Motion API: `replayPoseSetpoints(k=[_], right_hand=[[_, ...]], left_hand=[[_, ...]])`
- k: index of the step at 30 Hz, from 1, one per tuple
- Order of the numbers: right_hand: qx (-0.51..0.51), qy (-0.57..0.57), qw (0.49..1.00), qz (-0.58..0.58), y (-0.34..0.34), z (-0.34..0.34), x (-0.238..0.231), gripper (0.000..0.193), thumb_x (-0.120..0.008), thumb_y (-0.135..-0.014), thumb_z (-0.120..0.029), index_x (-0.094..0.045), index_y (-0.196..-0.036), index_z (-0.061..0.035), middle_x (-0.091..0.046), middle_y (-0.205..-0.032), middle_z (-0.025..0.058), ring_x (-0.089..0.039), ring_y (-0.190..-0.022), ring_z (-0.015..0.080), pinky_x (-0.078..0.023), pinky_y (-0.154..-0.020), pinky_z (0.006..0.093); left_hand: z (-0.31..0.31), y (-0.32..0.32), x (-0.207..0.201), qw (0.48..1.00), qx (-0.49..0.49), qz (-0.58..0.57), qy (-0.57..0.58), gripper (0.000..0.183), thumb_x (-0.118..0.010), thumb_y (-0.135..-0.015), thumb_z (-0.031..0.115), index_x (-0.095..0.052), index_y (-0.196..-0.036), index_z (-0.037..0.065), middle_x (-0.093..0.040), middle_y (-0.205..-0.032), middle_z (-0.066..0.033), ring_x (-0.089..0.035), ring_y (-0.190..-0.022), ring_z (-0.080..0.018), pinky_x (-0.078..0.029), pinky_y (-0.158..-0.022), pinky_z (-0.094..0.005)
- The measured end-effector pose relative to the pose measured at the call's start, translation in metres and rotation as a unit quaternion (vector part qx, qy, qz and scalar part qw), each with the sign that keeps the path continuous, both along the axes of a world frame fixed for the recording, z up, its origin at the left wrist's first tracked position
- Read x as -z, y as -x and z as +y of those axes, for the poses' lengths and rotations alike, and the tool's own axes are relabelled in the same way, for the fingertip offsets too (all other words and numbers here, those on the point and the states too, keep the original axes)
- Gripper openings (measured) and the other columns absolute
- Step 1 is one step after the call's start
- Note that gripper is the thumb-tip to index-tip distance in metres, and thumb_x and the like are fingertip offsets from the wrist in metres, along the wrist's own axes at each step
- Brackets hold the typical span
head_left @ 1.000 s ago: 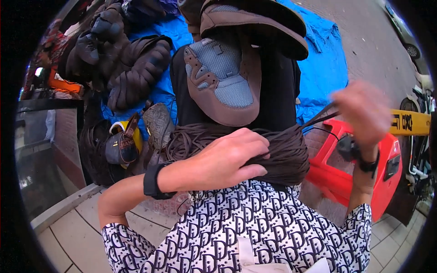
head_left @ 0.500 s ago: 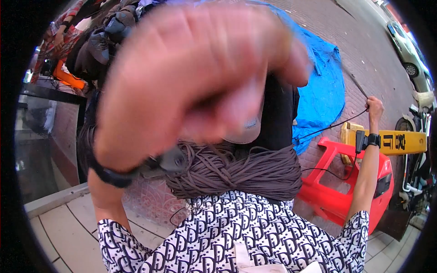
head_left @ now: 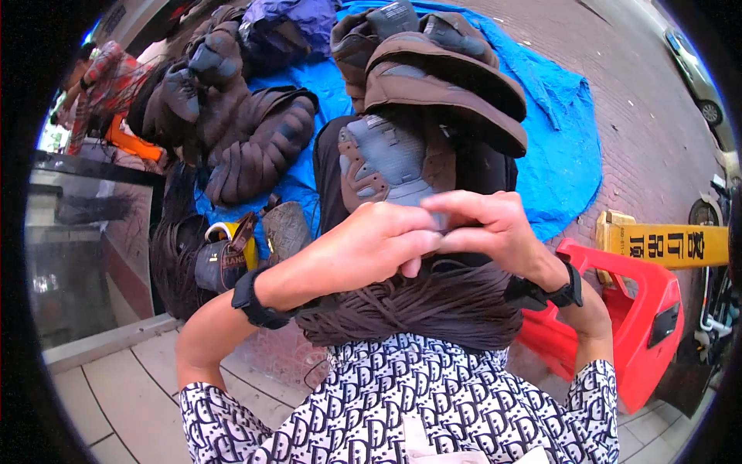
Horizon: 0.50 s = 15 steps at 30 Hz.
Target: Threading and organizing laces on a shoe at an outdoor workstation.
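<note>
My left hand and my right hand meet fingertip to fingertip above my lap. The left fingers are curled in, while the right thumb and forefinger pinch toward them, the forefinger slightly blurred. Whatever sits between the fingertips is too small to make out. Just beyond them lies a brown shoe upper with a grey tongue and lace holes along its side, its near end partly covered by my hands. Under my wrists a thick bundle of dark brown shoelaces spreads across my lap.
More brown shoe uppers lie stacked ahead and heaped at left on a blue tarp. A red plastic stool and a yellow sign stand at right. At left are a glass-panelled case and another person.
My left hand has dropped from close to the camera. My right hand has come in from far right, where it held a stretched dark lace. Both now meet over my lap.
</note>
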State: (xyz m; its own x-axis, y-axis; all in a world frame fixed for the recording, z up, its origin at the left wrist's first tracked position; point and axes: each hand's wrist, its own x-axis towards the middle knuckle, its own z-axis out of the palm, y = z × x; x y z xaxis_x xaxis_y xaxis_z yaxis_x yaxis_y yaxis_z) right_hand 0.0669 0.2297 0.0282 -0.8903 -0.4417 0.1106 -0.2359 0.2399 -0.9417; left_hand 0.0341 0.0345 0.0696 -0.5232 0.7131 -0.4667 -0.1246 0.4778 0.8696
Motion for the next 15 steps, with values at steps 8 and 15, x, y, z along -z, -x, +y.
replayPoseSetpoints(k=[8,15], right_hand=[[0.05,-0.077,0.983,0.16,0.007,0.009,0.043,0.011,-0.066,-0.07,-0.011,-0.064,-0.076,-0.002,-0.063,-0.072,0.0091,-0.062,-0.065,0.0201,-0.049,-0.057,0.0269],[0.096,-0.168,0.967,0.165,0.002,0.03,0.056,0.014,-0.067,-0.067,-0.012,-0.064,-0.076,-0.0022,-0.062,-0.073,0.0096,-0.061,-0.066,0.0219,-0.048,-0.059,0.0293]], left_hand=[[-0.049,-0.01,0.036,0.994,-0.104,-0.004,0.04,0.018,-0.049,-0.086,0.015,-0.061,-0.091,0.001,-0.056,-0.062,-0.0011,-0.048,-0.045,-0.004,-0.037,-0.04,-0.0182],[-0.049,-0.012,0.025,0.983,-0.168,-0.072,0.0,0.017,-0.053,-0.084,0.014,-0.063,-0.08,0.001,-0.055,-0.056,-0.0012,-0.049,-0.044,-0.0042,-0.038,-0.041,-0.0182]])
